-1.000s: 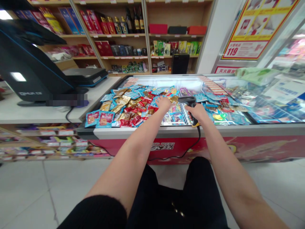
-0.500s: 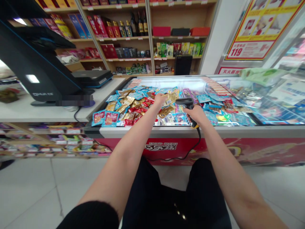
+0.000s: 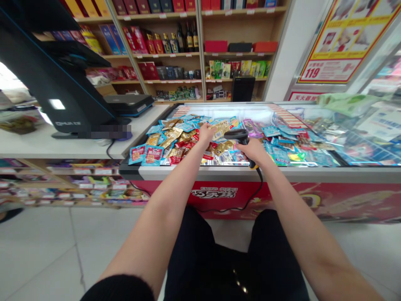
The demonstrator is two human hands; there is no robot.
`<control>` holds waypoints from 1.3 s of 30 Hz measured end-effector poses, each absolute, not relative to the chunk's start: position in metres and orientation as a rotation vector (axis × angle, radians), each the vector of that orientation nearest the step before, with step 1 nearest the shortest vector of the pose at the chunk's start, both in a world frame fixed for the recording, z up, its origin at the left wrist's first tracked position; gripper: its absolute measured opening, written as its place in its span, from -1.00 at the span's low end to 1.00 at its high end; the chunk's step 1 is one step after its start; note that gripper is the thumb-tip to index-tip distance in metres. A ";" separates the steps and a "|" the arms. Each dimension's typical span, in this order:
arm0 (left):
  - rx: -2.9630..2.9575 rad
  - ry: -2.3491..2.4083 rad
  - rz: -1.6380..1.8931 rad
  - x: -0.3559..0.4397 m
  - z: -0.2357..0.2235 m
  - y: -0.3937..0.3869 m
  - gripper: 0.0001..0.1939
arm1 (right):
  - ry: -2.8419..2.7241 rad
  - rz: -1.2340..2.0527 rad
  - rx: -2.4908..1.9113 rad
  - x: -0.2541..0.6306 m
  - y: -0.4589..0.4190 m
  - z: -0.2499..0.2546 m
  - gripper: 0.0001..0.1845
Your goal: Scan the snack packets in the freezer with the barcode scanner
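Observation:
My left hand (image 3: 206, 133) pinches the edge of a gold snack packet (image 3: 221, 129), holding it up over the pile with its printed side partly showing. To its right, my right hand (image 3: 253, 150) is wrapped round the handle of a black barcode scanner (image 3: 237, 134). The scanner's head points left, close to the gold packet. Its black cable (image 3: 259, 188) hangs down over the freezer's front. Blue, gold and red snack packets (image 3: 171, 136) lie heaped below and left of my left hand. More blue packets (image 3: 282, 136) lie right of the scanner.
The packets lie on a glass-topped chest freezer (image 3: 291, 173) with a red front. On the left, a counter (image 3: 28, 148) carries a dark checkout machine (image 3: 72, 96). Behind stand shelves with bottles (image 3: 188, 37) and boxes. A green plastic bag (image 3: 347, 102) lies at the right.
The scanner in my right hand has moved slightly left, nearer the gold packet. My left hand still holds that packet. The view has shifted a little.

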State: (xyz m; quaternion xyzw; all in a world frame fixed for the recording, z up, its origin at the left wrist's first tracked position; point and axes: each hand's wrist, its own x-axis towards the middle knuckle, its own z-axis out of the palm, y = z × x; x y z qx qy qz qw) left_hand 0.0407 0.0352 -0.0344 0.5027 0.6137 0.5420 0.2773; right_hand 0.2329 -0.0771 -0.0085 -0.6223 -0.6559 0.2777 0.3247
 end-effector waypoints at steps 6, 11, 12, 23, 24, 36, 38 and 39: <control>1.353 1.669 1.453 0.038 -0.028 0.023 -0.86 | -1.709 0.754 -1.600 0.226 -0.076 -0.008 -0.79; 1.324 1.645 1.448 0.039 -0.025 0.019 -0.88 | -1.707 0.753 -1.618 0.223 -0.077 -0.005 -0.78; 1.320 1.646 1.448 0.039 -0.024 0.018 -0.88 | -1.702 0.758 -1.619 0.223 -0.077 -0.005 -0.78; 1.363 1.660 1.451 0.051 -0.028 0.030 -0.85 | -1.629 0.787 -1.610 0.236 -0.077 -0.003 -0.75; 1.335 1.635 1.446 0.056 -0.028 0.031 -0.85 | -1.606 0.791 -1.605 0.239 -0.076 -0.004 -0.77; 0.962 0.983 1.228 0.195 -0.003 0.049 -0.61 | -1.186 0.845 -1.554 0.350 -0.059 -0.018 -0.83; 1.000 0.916 1.182 0.225 0.002 0.052 -0.59 | -1.126 0.806 -1.557 0.370 -0.060 -0.014 -0.83; 1.033 0.898 1.164 0.239 0.003 0.053 -0.57 | -1.104 0.787 -1.557 0.379 -0.060 -0.012 -0.83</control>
